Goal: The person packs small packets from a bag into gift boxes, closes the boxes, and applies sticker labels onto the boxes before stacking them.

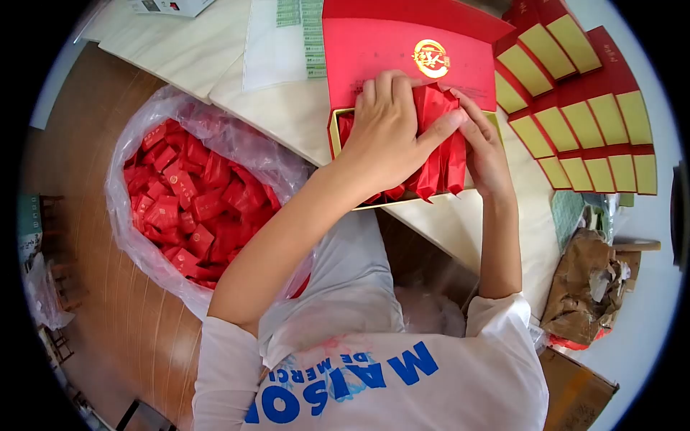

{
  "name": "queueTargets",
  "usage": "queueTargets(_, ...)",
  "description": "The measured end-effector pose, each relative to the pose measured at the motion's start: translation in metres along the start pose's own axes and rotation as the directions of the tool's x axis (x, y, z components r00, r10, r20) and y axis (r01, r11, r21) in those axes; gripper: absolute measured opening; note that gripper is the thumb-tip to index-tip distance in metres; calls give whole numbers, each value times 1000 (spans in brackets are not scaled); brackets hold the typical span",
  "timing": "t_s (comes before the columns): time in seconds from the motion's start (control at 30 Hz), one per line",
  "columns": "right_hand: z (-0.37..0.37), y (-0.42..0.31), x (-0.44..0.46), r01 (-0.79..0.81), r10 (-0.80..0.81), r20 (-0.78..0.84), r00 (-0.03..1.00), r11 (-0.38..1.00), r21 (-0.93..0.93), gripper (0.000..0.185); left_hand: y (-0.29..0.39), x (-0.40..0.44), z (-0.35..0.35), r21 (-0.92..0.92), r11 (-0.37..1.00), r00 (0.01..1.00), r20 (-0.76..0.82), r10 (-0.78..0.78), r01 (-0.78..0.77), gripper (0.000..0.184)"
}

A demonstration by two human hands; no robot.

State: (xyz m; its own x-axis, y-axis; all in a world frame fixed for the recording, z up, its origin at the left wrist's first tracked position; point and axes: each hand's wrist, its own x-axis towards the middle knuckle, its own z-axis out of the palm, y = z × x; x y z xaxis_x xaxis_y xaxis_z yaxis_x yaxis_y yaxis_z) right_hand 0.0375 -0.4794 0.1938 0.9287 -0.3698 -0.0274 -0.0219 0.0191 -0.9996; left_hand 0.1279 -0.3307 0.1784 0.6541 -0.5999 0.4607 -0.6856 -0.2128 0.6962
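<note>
An open red gift box [374, 61] with a gold emblem inside its raised lid stands on the table in front of me. Shiny red packets [433, 172] stand upright in a bunch at its right part, above the rim. My left hand [388, 133] reaches over the box, its thumb pressed against the bunch; its fingertips dip partly out of sight behind it. From the right side, my right hand [483, 144] closes around the same packets, fingers at their top edge. More red packets lie lower in the box, mostly hidden by my left hand.
Left of my legs, a clear plastic bag [118, 190] holds many loose red packets [198, 205]. Stacked red-and-yellow boxes [586, 118] stand at the table's right. Green label sheets [314, 39] lie at the back. Torn brown paper [582, 287] sits at lower right.
</note>
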Motion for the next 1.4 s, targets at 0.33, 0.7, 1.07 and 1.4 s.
queueTargets(0.33,-1,8,2,93,-93,7,996,995,21,34,7,2,5,-105,993,998,-16,-57,55,44)
queueTargets(0.7,-3,8,-1,6,-1,-75,997,998,65,30,9,-4,3,145,988,998,17,-57,54,42)
queueTargets(1.07,7,10,1,-5,-10,-70,998,979,-203,29,-12,-9,-4,131,990,998,51,37,-43,34)
queueTargets(1.4,18,13,-8,118,-228,-33,973,616,-779,25,-5,-16,-7,179,982,997,56,43,-53,37)
